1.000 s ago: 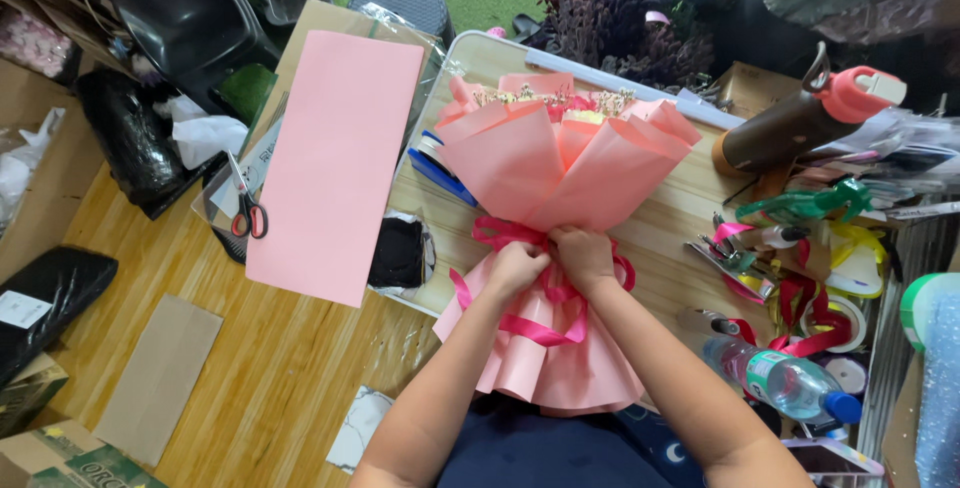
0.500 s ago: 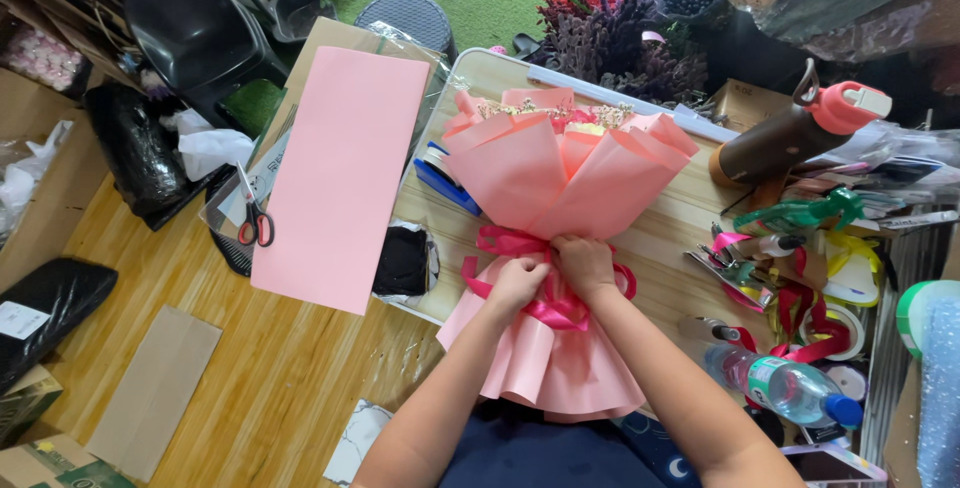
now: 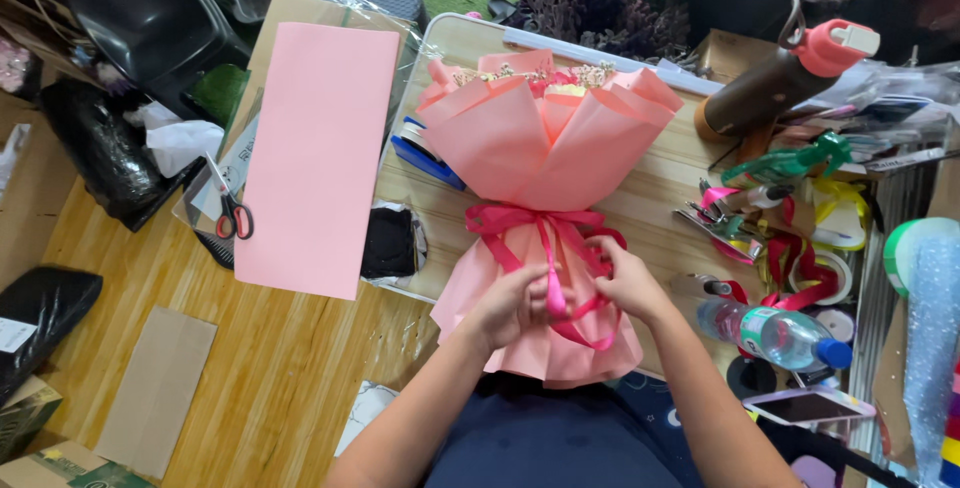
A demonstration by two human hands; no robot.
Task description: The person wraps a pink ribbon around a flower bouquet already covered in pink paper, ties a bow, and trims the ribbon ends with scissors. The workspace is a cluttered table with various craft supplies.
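Pink-wrapped bouquet [image 3: 545, 163] lying flat on the wooden table [image 3: 660, 198], its long axis running away from the person: flower end pointing to the far edge, flared stem end toward the body. A magenta ribbon [image 3: 545, 223] circles the narrow waist. The left hand [image 3: 510, 308] pinches a hanging ribbon tail between closed fingers; the right hand [image 3: 625, 283] has its fingers curled around a ribbon loop just beside it. Red-handled scissors [image 3: 233, 216] lie well apart to the left.

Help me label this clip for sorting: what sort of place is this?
Most likely a florist's or gift-wrapping workbench. Both hands, left hand and right hand, work a pink ribbon on a pink paper-wrapped bouquet; ribbon rolls, scissors and spare pink paper lie nearby.
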